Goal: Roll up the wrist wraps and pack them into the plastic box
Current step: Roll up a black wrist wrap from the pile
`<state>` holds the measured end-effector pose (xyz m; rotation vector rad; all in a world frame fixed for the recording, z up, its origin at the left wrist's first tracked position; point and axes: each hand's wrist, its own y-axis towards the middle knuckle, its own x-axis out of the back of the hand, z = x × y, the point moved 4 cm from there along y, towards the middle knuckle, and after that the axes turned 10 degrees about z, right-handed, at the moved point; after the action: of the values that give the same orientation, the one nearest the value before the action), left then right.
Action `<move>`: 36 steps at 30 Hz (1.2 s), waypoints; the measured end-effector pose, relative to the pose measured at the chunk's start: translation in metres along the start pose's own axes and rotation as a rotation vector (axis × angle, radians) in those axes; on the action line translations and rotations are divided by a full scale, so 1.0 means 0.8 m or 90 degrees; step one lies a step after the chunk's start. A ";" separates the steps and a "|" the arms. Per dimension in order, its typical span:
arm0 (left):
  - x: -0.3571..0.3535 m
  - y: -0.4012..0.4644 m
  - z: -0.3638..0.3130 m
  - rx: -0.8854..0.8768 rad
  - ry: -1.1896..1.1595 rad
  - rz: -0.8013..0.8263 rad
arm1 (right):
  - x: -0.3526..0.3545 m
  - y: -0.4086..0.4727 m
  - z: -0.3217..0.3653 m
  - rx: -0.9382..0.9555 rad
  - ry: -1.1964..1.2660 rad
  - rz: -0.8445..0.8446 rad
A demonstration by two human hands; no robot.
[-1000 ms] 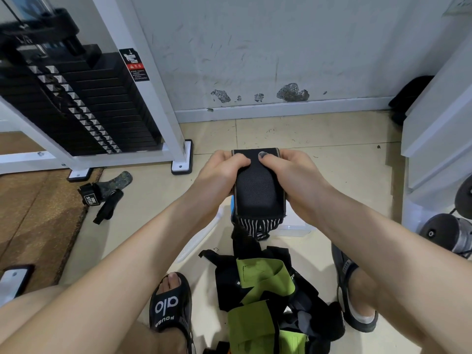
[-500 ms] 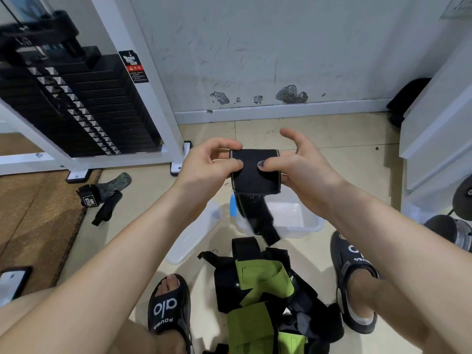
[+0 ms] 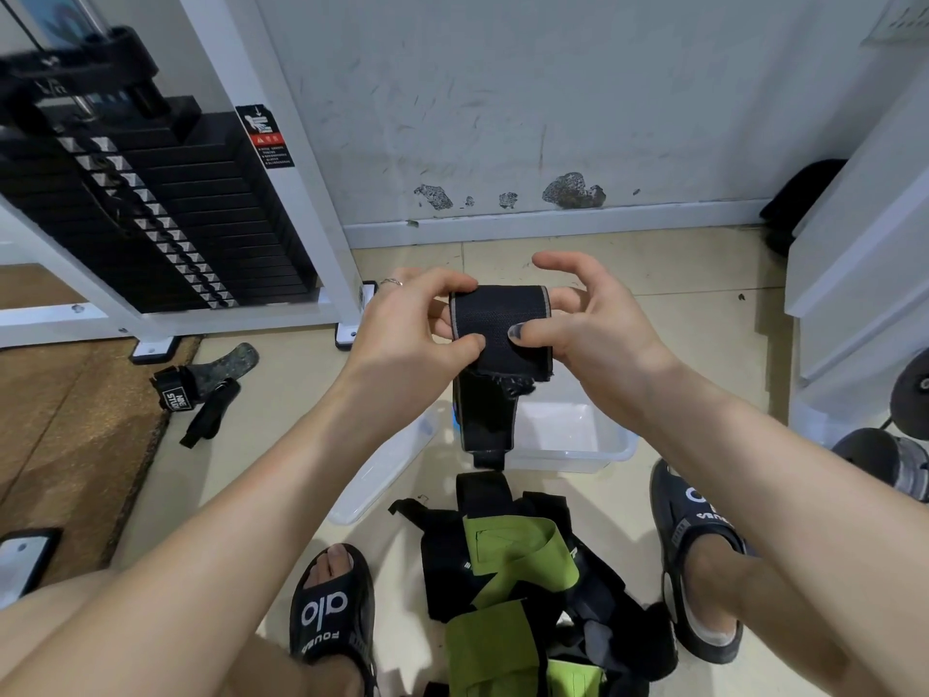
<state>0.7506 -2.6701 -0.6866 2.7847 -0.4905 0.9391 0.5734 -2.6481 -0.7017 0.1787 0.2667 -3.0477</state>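
Two hands (image 3: 502, 334) pinching ribbed black wrap (image 3: 500, 324), clear box (image 3: 568, 440) below

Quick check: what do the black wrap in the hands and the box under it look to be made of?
Wrist wrap: seemingly woven elastic fabric, matte black with a pale stitched edge; it bends around the roll and hangs limp below. Plastic box: translucent, smooth, slightly glossy plastic, likely rigid; the floor shows faintly through its walls.

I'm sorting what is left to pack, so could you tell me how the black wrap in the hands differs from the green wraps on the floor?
The black wrap is held up between the left hand and right hand, partly rolled with its tail hanging over the plastic box; the green wraps lie loose and unrolled in a floor pile. One is black, the others bright green. Both are flat fabric straps, not yet in the box.
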 end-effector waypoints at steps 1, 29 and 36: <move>0.001 0.001 0.001 -0.003 -0.005 -0.008 | 0.000 0.001 -0.001 0.001 -0.002 -0.007; 0.014 0.016 0.004 -0.024 -0.087 0.065 | 0.005 0.005 0.014 0.086 -0.198 0.037; -0.002 0.011 -0.005 -0.015 -0.299 0.119 | 0.005 0.001 0.012 0.071 -0.071 0.042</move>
<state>0.7441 -2.6768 -0.6840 2.9704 -0.8286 0.2883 0.5685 -2.6512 -0.6928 0.0233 0.0823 -2.9944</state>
